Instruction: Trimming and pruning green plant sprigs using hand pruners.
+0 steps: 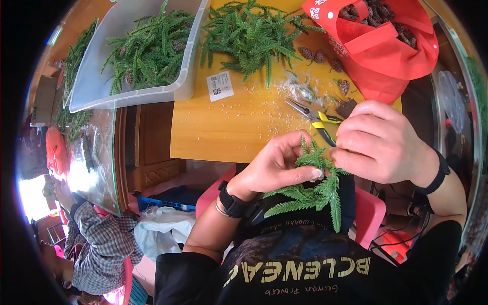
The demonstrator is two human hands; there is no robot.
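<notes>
My left hand (284, 165) pinches a green artificial pine sprig (325, 195) between thumb and fingers, its fronds spreading down in front of my dark shirt. Close beside it, my right hand (373, 140) is closed, its fingertips at the sprig's edge; whatever they pinch is hidden. Just beyond both hands, yellow-and-black handled pliers (310, 113) lie on the wooden table (203, 137), jaws toward the far left. The right hand covers part of the handle area. White flakes (302, 91) are scattered around the pliers.
Left on the table stands a clear plastic bin (137, 101) with pine sprigs. A pile of sprigs (249, 40) lies beside it, near a white label (219, 85). Far right, a red bag (376, 61) holds pinecones; loose pinecones (319, 57) lie nearby. Another person (101, 244) works at left.
</notes>
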